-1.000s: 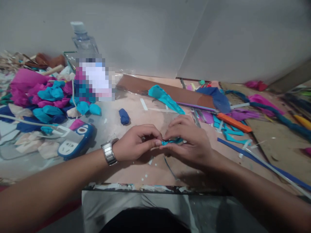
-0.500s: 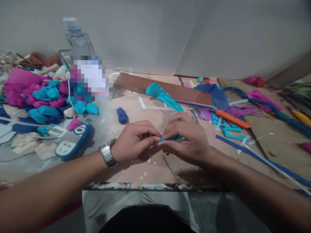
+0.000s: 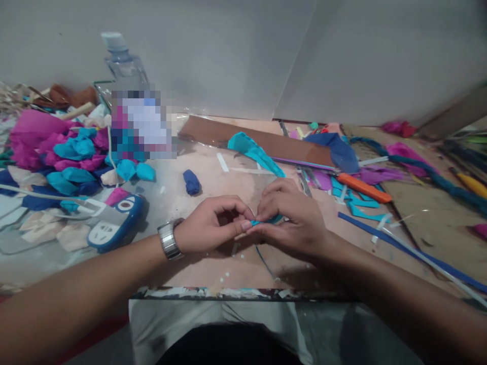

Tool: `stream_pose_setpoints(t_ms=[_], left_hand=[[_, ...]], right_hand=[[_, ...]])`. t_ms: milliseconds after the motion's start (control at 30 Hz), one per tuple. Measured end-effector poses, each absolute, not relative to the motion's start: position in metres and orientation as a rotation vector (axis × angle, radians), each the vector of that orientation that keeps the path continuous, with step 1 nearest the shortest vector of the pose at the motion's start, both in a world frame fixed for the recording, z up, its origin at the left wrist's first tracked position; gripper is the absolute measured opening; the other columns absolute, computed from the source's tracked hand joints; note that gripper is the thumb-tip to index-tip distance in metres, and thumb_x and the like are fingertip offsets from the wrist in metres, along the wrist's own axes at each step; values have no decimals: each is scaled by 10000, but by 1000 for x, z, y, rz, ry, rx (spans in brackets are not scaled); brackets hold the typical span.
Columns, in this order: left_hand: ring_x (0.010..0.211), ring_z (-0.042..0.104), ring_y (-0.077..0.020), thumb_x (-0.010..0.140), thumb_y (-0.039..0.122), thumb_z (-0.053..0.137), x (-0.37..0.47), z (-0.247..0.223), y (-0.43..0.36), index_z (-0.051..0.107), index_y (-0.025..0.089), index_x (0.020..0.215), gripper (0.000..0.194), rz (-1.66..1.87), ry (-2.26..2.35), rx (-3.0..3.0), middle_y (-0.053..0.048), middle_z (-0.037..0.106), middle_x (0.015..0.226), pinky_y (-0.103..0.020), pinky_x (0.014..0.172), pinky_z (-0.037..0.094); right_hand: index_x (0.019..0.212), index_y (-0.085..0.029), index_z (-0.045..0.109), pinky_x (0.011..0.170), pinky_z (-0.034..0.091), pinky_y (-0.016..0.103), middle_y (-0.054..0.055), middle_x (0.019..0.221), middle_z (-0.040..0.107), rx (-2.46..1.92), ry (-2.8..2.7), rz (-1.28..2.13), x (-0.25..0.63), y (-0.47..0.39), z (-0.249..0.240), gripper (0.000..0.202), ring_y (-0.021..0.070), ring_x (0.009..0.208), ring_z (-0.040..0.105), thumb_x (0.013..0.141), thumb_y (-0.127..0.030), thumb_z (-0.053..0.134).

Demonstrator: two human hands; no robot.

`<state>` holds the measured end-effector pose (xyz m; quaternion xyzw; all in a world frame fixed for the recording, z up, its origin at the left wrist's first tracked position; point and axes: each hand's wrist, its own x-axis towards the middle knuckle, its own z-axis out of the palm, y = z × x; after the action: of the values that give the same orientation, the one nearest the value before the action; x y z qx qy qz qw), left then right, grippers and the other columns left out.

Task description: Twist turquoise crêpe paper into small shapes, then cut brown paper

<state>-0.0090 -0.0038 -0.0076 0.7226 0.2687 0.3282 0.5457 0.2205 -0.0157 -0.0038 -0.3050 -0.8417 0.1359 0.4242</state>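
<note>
Both hands meet over the middle of the table, pinching one small piece of turquoise crepe paper point(image 3: 274, 219). My left hand point(image 3: 215, 223), with a metal watch on its wrist, grips the paper's left end between thumb and fingertips. My right hand point(image 3: 291, 215) is closed round the rest, so most of the piece is hidden. Just beyond the hands lies a pointed turquoise paper petal point(image 3: 253, 152), partly over a brown strip in clear wrap point(image 3: 216, 133). A rolled dark blue paper bud point(image 3: 191, 182) rests beyond my left hand.
At left is a heap of magenta and turquoise paper flowers point(image 3: 34, 134), near a blue-and-white power socket point(image 3: 110, 228) with a cable. A clear bottle point(image 3: 125, 66) stands behind. To the right lie an orange cutter knife point(image 3: 363, 187), turquoise scraps point(image 3: 361, 213) and a long blue strip point(image 3: 403, 248).
My hands stay together and have shifted very slightly. A little more twisted turquoise paper shows between the fingertips. The things on the table lie as before.
</note>
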Motion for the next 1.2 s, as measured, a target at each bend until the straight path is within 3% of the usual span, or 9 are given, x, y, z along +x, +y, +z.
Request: stream_pose_setpoints(t_ms=[333, 533, 767, 867, 1000, 1100, 1200], left_hand=[[749, 584, -127, 924, 363, 736, -8, -9, -4, 685, 132, 956, 239, 756, 684, 1535, -44, 660, 872, -239, 684, 482], [817, 601, -148, 995, 401, 626, -8, -15, 2, 636, 152, 1014, 250, 906, 759, 1589, -38, 643, 914, -263, 753, 496], [869, 598, -183, 1040, 319, 515, -11, -17, 7, 604, 169, 1035, 174, 967, 925, 1799, -50, 650, 958, -327, 824, 479], [887, 585, -201, 1034, 265, 496, -14, -16, 9, 606, 172, 1041, 144, 954, 958, 1982, -60, 653, 974, -352, 841, 458], [850, 577, -212, 1021, 262, 507, -17, -17, 14, 601, 176, 972, 136, 947, 1025, 2077, -59, 648, 929, -351, 795, 445], [835, 580, -209, 1028, 271, 500, -18, -19, 17, 597, 181, 951, 152, 938, 1046, 2072, -52, 649, 911, -342, 774, 444], [829, 577, -206, 1034, 278, 496, -18, -20, 18, 593, 183, 948, 161, 938, 1025, 2075, -51, 652, 912, -340, 769, 443]], right_hand=[[830, -238, 664, 850, 499, 388, 10, 785, 688, -804, -2128, 318, 219, -15, -1, 174, 214, 878, 608, 880, -317, 811], [1091, -246, 657, 966, 468, 435, 58, 1022, 729, -902, -2200, 268, 219, -14, 9, 294, 253, 1011, 643, 915, -460, 755], [1281, -233, 587, 1059, 473, 491, 130, 1331, 682, -758, -2403, 199, 210, 30, 43, 311, 299, 1265, 616, 1010, -384, 599], [1185, -234, 618, 1096, 467, 504, 112, 1440, 643, -654, -2524, 103, 184, 73, 51, 182, 286, 1338, 591, 1031, -253, 523], [1143, -225, 642, 1129, 467, 483, 74, 1562, 554, -529, -2739, 61, 134, 130, 43, 230, 262, 1436, 518, 979, -120, 521], [1202, -207, 639, 1147, 456, 497, 68, 1636, 461, -511, -2849, 10, 102, 157, 31, 258, 287, 1444, 505, 976, -127, 543], [1258, -182, 625, 1135, 462, 504, 85, 1636, 458, -534, -2894, -69, 83, 169, 22, 284, 315, 1406, 533, 978, -169, 582]])
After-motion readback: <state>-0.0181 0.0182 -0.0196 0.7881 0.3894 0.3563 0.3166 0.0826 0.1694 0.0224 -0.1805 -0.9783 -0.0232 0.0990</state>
